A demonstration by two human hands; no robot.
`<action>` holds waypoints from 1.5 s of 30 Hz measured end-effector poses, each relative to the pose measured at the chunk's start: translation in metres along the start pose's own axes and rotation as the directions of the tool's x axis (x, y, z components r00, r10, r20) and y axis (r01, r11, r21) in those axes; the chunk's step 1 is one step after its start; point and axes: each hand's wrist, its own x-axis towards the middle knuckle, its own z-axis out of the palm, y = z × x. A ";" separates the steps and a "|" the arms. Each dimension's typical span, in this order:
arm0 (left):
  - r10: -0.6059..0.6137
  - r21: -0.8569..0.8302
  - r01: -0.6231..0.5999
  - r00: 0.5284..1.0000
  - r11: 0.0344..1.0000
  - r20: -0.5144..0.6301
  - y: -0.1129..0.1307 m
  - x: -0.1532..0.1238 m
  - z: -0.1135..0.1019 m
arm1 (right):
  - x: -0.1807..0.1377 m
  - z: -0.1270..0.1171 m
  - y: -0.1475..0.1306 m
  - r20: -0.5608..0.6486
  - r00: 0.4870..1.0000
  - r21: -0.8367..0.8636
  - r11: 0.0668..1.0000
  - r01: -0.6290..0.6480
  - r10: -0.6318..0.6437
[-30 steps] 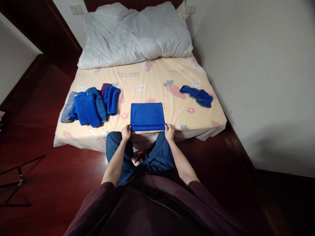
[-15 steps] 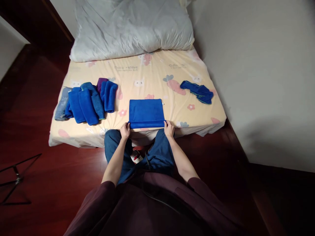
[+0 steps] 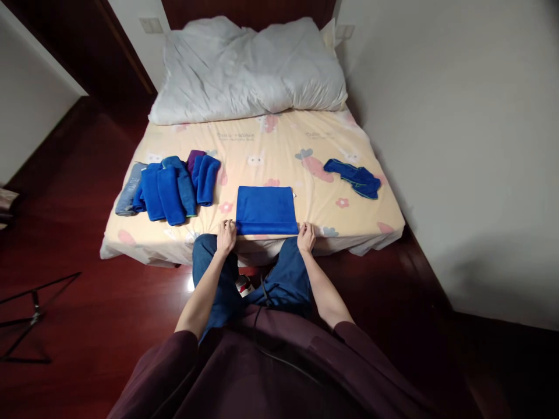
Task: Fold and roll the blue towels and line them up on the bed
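A blue towel (image 3: 266,205) lies flat near the front edge of the bed, its near edge turned over in a narrow strip. My left hand (image 3: 226,236) is closed at the strip's left end, fingertips pinching the corner. At the opposite end my right hand (image 3: 306,237) pinches the right corner in the same way. A small white tag shows on the towel's right side. To the left is a pile of rolled or folded towels (image 3: 163,192), mostly blue, with one purple and one grey-blue. On the right lies a crumpled dark blue cloth (image 3: 353,177) with green edging.
The bed (image 3: 257,169) has a yellow patterned sheet, and a large white quilt (image 3: 253,70) is bunched at its far end. A wall (image 3: 445,145) runs along the right. Black stand legs (image 3: 35,317) rest on the dark red floor at lower left.
The view has tilted up, bringing the headboard and wall switches into sight. Both hands remain at the towel's near corners, and the turned-over strip looks flatter against the towel.
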 end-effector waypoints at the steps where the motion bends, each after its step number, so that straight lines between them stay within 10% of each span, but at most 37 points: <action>1: 0.093 0.007 -0.093 0.996 0.996 0.003 0.000 -0.006 -0.004 | -0.004 -0.002 0.001 -0.030 0.997 0.010 0.997 0.076 -0.075; 6: 0.375 -0.008 -0.378 0.915 0.926 0.147 0.003 -0.025 -0.009 | -0.023 -0.015 -0.002 0.049 0.951 -0.032 0.951 0.308 -0.306; 13: 0.280 0.072 -0.320 0.900 0.945 0.333 0.007 -0.010 0.001 | -0.023 -0.014 -0.007 0.367 0.814 0.008 0.877 0.480 -0.449; 20: 0.213 0.138 -0.286 0.896 0.948 0.390 0.010 0.007 0.002 | -0.013 -0.008 -0.006 0.431 0.825 0.005 0.915 0.402 -0.365; 31: 0.339 0.013 -0.363 0.882 0.932 0.329 -0.015 0.028 0.004 | -0.003 0.001 -0.004 0.337 0.905 -0.008 0.961 0.277 -0.259; 37: 0.154 -0.190 -0.139 0.986 0.972 0.065 -0.013 0.020 0.023 | 0.004 -0.001 -0.004 0.296 0.928 0.051 0.974 0.221 -0.226; 45: -0.055 -0.291 0.028 0.995 0.956 -0.085 -0.010 0.019 0.031 | 0.009 0.000 -0.001 0.275 0.959 -0.015 0.997 0.077 -0.070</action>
